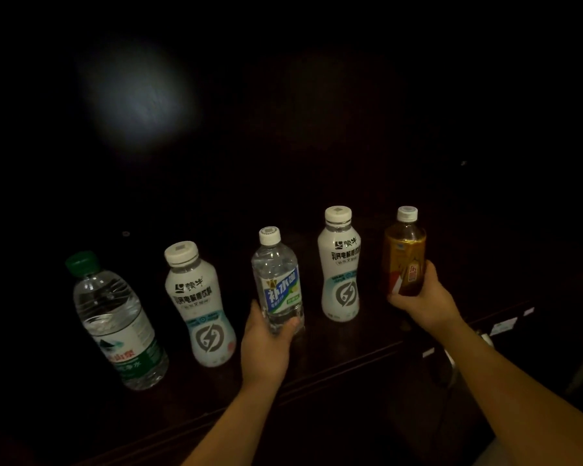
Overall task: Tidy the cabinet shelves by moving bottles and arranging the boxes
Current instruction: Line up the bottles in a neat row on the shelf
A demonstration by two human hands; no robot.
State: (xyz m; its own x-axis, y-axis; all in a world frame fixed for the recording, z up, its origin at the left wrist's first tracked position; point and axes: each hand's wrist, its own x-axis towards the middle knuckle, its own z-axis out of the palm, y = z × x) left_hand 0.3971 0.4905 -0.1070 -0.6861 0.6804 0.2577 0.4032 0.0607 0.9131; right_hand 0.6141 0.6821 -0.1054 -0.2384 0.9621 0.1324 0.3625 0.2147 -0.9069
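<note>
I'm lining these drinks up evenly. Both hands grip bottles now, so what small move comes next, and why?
Probably nudge the clear blue-label bottle in the left hand back, since it stands nearer the shelf edge than the white bottle and the amber tea bottle held by the right hand.

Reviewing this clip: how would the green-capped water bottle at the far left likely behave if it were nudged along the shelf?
The green-capped water bottle looks full, so it is probably heavy for its size and resists sliding. It is tall on a narrow base, so a high push might tip it. Its ribbed clear plastic would likely flex.
</note>
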